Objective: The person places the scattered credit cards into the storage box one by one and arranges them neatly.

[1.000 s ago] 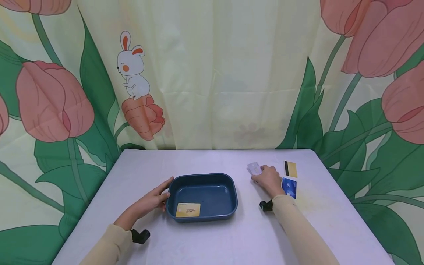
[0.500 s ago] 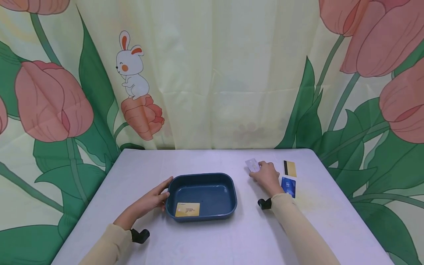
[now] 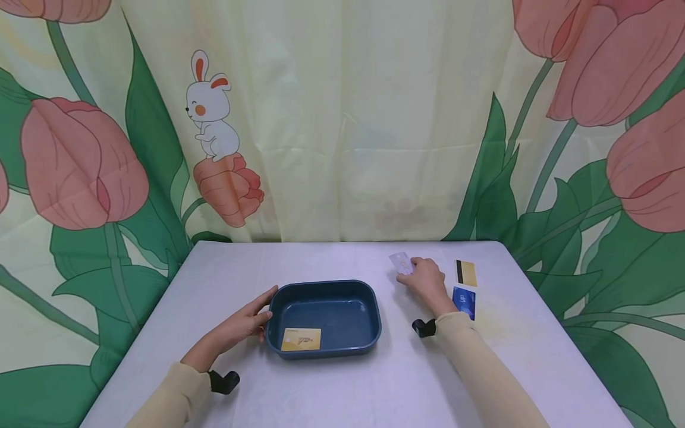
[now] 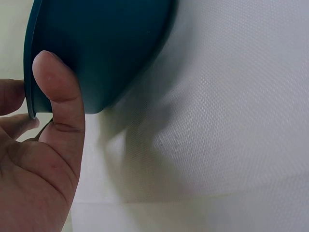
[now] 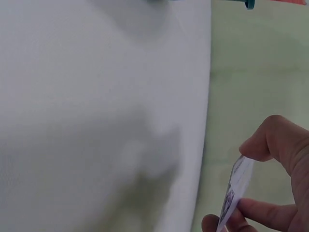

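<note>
One broad curtain (image 3: 321, 131) printed with tulips and a rabbit stands behind the worktop (image 3: 321, 395), whose white cloth carries everything. Left of its centre sits a dark blue rectangular tray (image 3: 348, 324), set well in from the back edge.

At the tray's left end is the left hand (image 3: 241, 326), thumb and index finger spread apart and touching it; whether the lower fingers hook beneath the rim is hard to tell, the left wrist view cutting them off. The right hand (image 3: 425, 284) hangs over the right half of the worktop, near its back edge, fingers clamped on a pale whitish card (image 3: 401, 263). The right wrist view shows that card tilted, almost edge-on, pinched between thumb and fingers.

Toward the worktop's back right corner lies a gold magnetic-stripe card (image 3: 466, 273), its black stripe along the left side. Just in front of it, apart from it, is a blue card (image 3: 464, 302). A yellow card (image 3: 301, 339) lies flat in the tray's front left corner.

Judging by how things lie, the work is at an early stage: one of four visible cards is in the tray, one is in hand outside it, and two on the worktop remain to be handled.
</note>
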`<state>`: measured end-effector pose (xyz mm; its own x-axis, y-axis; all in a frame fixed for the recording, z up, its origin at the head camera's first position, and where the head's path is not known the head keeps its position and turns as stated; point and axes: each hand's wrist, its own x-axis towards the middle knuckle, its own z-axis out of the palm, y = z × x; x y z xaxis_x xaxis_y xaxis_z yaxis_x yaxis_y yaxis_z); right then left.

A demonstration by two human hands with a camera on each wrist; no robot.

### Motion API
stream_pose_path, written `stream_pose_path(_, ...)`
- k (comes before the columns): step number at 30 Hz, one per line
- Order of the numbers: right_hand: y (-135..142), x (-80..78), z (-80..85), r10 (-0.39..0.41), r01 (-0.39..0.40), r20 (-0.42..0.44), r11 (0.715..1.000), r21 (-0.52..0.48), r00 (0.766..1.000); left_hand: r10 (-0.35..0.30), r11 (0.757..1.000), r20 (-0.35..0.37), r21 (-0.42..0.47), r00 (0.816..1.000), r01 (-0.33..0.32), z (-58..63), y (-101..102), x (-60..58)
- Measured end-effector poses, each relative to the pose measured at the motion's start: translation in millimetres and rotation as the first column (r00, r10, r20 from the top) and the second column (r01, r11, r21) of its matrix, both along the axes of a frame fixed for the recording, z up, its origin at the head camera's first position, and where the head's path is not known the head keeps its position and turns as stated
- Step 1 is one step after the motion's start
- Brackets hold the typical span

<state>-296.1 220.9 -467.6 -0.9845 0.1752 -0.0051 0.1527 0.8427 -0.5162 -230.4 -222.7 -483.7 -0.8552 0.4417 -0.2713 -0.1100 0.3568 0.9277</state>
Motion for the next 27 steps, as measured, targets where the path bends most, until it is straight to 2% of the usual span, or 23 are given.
stream_pose_path(18, -25, 7.6, 25.2, 0.062, -0.062, -0.065, 0.998, -0.002, 0.996, 0.016, 1.0, -0.002, -0.02, 1.0, -0.016, -2.1, 1, -0.1)
stream_pose_path(27, -40, 12.5, 34.7, 0.126, -0.128, -0.118, 0.992, -0.011, 0.985, 0.033, 0.999, -0.004, -0.027, 0.999, -0.033, -1.2, 3, 0.2)
